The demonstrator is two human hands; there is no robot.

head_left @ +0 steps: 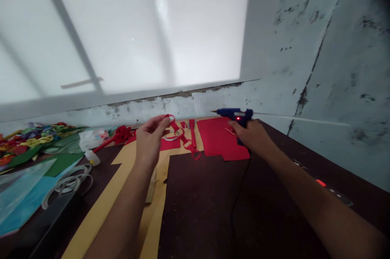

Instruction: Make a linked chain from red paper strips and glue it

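Note:
My left hand (152,133) pinches the top loop of a red paper chain (185,141), and its linked rings dangle down over the table. In my right hand (252,135) is a dark blue hot glue gun (234,113), its nozzle pointing left toward the chain. A small red light glows on its side, and a long whitish glue stick (300,118) sticks out at the back. Below the gun lie red sheets (215,137). Red strips (193,135) and scissors, partly hidden, lie behind the chain.
Yellow-brown paper (100,206) covers part of the dark table (201,210). To the left are a coiled white cable (68,183), a small glue bottle (92,157), a black box (48,226), green sheets and a colourful pile (33,137). The gun's cord (239,188) runs down the table; a power strip (330,190) lies right.

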